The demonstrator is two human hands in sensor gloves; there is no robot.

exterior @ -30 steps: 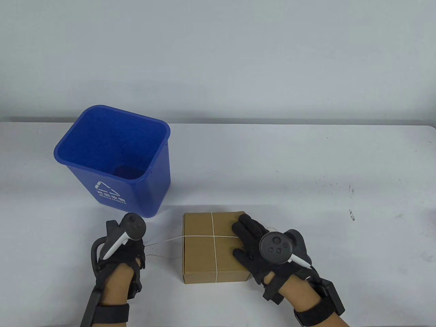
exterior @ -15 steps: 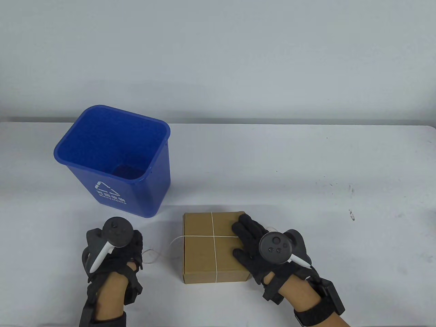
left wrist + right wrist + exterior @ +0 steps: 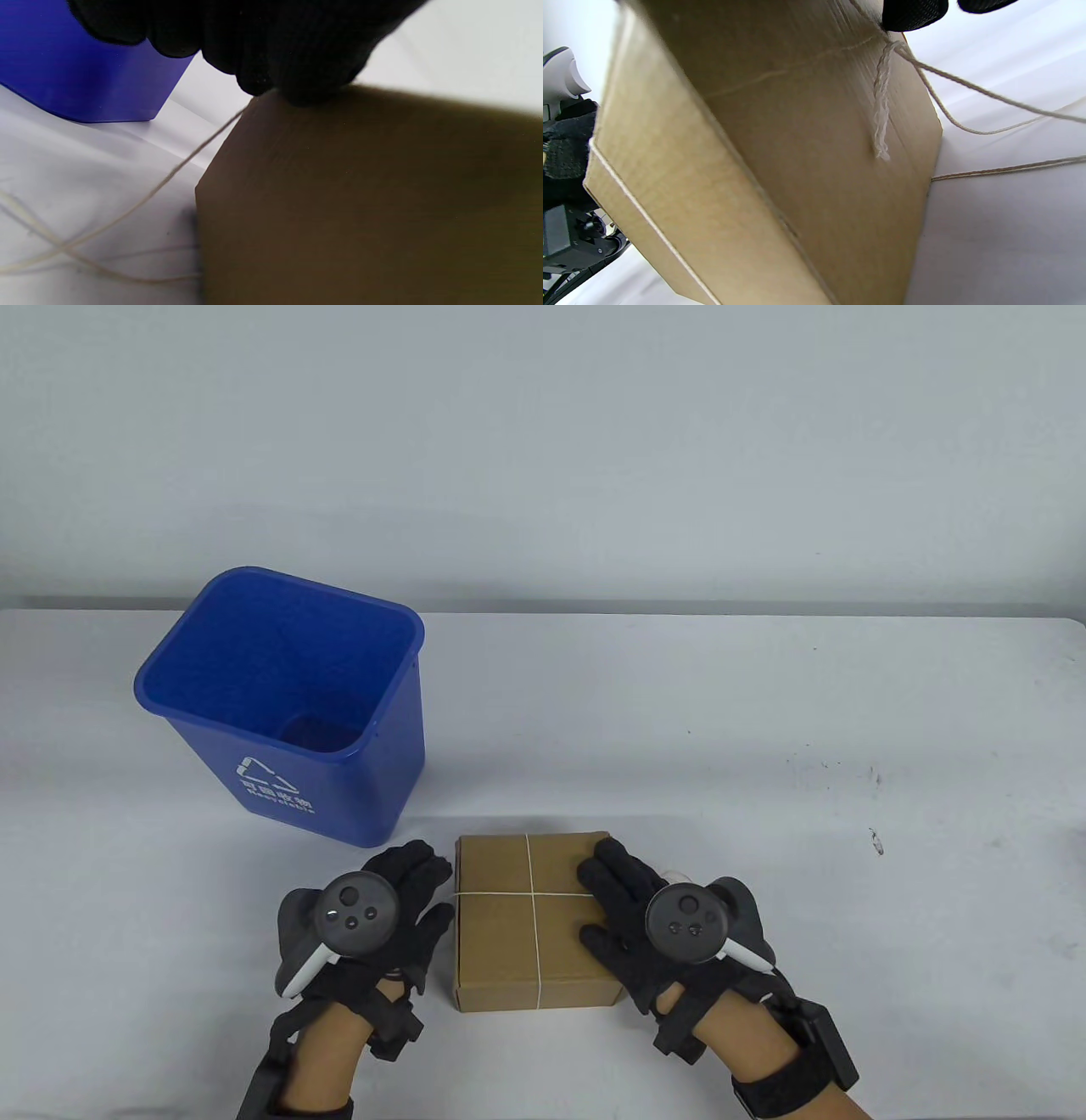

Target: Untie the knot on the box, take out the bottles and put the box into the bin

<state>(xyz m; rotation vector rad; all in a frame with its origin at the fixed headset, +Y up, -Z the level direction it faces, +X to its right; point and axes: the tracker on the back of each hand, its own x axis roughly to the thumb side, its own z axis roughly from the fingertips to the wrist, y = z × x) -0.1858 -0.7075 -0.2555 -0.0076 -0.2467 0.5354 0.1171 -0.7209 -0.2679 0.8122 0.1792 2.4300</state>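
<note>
Looking down, I see the box [image 3: 534, 920] near the bin [image 3: 280, 704], my right hand [image 3: 632, 912] pressing flat and open. Left wrist: left hand [image 3: 254, 42] fingertips curl at its edge, grip unclear. Right wrist: limp string [image 3: 882, 118], best pinched there.

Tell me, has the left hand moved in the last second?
Yes. The left hand has shifted right, from level with the bin's front face to the box's left side, its fingers at the edge.

Table view overlooks the string-tied brown cardboard box [image 3: 530, 918] from front-above; both wrist views crowd its opposite sides.
</note>
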